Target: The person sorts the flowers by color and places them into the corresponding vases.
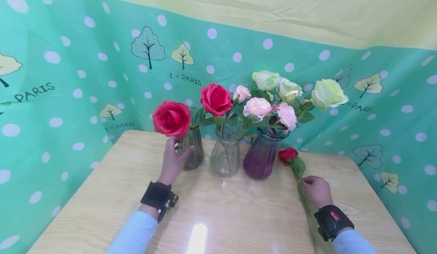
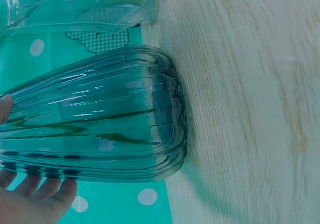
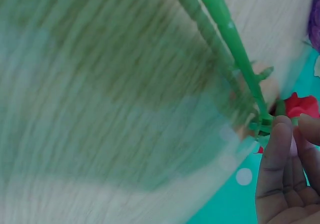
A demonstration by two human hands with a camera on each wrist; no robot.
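On the left, my left hand [image 1: 172, 161] holds the grey ribbed glass vase [image 1: 194, 151], its thumb on one side and its fingers on the other. The left wrist view shows that vase [image 2: 110, 124] standing on the table with stems inside. A large red rose [image 1: 172, 118] leans out of it above the hand. At the right, my right hand [image 1: 317, 190] pinches the green stem of a smaller red rose [image 1: 288, 154]. In the right wrist view, the stem [image 3: 232, 41] runs from the fingertips [image 3: 281, 126], with the red bloom [image 3: 301, 105] partly hidden behind them.
A clear glass vase [image 1: 225, 157] with a red rose [image 1: 216, 99] stands in the middle. Beside it, a purple vase [image 1: 260, 157] holds pink flowers [image 1: 257, 108] and pale green-white roses [image 1: 329, 93]. A patterned green curtain [image 1: 218, 49] hangs behind the wooden table [image 1: 239, 216].
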